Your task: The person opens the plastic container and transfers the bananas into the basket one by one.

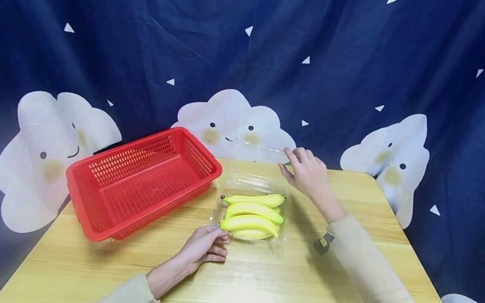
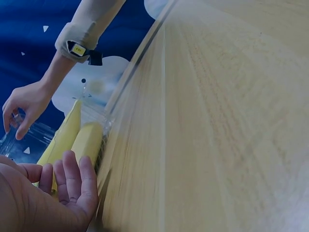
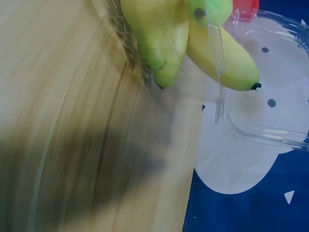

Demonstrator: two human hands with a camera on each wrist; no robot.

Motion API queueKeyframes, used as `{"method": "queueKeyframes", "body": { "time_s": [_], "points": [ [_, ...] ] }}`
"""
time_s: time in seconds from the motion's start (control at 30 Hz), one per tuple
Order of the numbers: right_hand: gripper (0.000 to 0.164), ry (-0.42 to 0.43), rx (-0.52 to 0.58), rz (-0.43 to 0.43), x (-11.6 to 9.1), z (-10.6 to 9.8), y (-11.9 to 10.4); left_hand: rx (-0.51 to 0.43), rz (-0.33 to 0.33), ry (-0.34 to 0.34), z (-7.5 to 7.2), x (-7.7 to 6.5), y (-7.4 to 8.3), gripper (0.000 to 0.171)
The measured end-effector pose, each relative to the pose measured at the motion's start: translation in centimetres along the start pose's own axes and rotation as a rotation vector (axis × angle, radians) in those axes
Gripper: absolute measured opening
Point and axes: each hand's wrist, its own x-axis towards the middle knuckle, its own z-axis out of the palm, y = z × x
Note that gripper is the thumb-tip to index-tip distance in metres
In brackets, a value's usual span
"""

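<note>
Red basket (image 1: 144,188) stands near bananas (image 1: 252,211).

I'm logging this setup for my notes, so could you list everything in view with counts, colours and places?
table: one, pale wood, beneath the items
basket: one, red, left of the box
clear plastic box: one, colourless, on the table
lid: one, clear, raised at the box's far side
bananas: at least four, yellow with greenish ends, in the box
curtain: navy, around the table
clouds: several, white, on the curtain
triangles: many, white, on the curtain
wrist devices: two, dark, by the cuffs
sleeves: two, beige, on the arms
left hand: one, bare, at the box's near left corner
right hand: one, bare, at the lid's edge
</note>
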Motion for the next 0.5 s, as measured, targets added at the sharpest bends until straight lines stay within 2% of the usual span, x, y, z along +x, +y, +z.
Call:
{"method": "queueKeyframes", "body": {
  "time_s": [0.33,0.5],
  "points": [
    [0.043,-0.021,-0.043,-0.025,0.0,1.1,1.1,0.0,-0.001,0.011,0.1,0.1,-0.1,0.015],
    [0.043,-0.062,-0.047,-0.012,-0.1,1.5,1.3,0.001,0.001,0.014,0.1,0.1,-0.2,0.016]
  ]
}}
